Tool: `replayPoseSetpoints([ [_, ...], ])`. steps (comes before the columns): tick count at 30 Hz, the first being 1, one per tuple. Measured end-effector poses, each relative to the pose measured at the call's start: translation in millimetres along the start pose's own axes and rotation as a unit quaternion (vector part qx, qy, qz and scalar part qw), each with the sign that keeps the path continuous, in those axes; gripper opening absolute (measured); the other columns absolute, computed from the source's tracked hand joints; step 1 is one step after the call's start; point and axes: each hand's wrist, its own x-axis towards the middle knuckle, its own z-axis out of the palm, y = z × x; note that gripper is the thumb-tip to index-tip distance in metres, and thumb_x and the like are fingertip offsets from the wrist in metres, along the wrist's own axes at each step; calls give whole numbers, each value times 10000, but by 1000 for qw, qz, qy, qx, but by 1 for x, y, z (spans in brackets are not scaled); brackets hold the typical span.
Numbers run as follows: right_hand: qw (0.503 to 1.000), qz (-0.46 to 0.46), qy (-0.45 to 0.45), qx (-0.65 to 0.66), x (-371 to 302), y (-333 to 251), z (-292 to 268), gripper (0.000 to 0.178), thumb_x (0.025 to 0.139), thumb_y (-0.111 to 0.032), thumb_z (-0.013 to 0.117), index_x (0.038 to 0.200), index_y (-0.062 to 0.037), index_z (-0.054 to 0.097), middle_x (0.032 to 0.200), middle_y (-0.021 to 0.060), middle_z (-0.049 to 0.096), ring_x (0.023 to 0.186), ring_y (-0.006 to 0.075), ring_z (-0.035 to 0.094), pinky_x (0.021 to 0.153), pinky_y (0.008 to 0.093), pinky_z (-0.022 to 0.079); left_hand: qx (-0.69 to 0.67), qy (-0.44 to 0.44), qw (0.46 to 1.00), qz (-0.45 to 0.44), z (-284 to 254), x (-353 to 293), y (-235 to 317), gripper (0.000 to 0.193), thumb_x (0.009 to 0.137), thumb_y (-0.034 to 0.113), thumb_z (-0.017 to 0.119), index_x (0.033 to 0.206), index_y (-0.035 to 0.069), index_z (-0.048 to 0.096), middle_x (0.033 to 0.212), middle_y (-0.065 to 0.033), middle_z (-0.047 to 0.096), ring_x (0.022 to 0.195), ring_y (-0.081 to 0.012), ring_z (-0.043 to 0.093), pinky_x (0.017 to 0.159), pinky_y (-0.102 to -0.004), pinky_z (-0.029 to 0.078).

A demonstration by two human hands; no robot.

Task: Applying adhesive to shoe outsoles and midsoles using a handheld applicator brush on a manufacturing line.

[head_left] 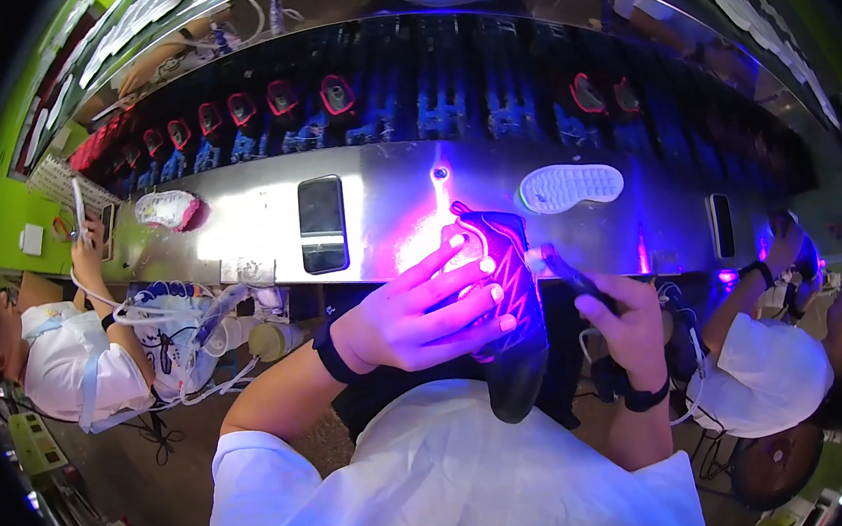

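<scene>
My left hand [425,308] grips a dark shoe upper [528,339] with pink-red zigzag lines, its fingers spread across the near side and lit purple. The upper stands tilted at the bench's near edge, its black rounded end [517,390] pointing down towards me. In my right hand [626,320] is a brush [575,280] with a dark handle. Its pale tip is close against the upper's right side; whether it touches, I cannot tell. On the bench beyond, to the right, lies a white shoe sole [572,187], tread side up.
A metal bench [256,202] runs across, with a phone [323,224] and a white-and-pink shoe piece [168,211] on it. Behind it, a dark rack [445,80] carries several red-rimmed shoe parts [281,98]. Co-workers sit at left [83,353] and right [766,373]. Another phone [722,225] lies right.
</scene>
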Motion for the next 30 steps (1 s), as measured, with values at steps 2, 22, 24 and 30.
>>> replayPoseSetpoints([
  [2,999,34,36,-12,2,10,-3,323,863,-68,780,1172,14,730,1018,103,765,903,152,680,859,288,515,-11,4,1000,-11,8,5,0,415,822,125,745,1236,131,722,1213,-91,644,1198,-331,638,1100,-592,486],
  [22,990,93,-34,102,-37,67,-21,316,852,-80,808,1127,58,733,887,35,728,814,114,636,752,272,503,-46,3,961,-271,55,-5,12,619,678,0,788,1284,76,690,1250,-176,624,1246,-399,603,1132,-560,445],
  [24,989,99,-12,108,-43,71,-17,327,858,-88,812,1143,53,733,902,40,725,804,108,635,736,267,503,-39,6,958,-283,54,-9,14,630,672,-1,785,1290,71,686,1245,-182,624,1227,-394,612,1110,-540,471],
  [30,990,110,-7,89,-59,69,1,316,877,-99,802,1148,48,736,874,37,697,759,91,623,694,259,497,-32,-19,923,-382,45,-16,25,729,614,-10,768,1327,97,659,1238,-175,630,1141,-368,654,947,-434,572],
])
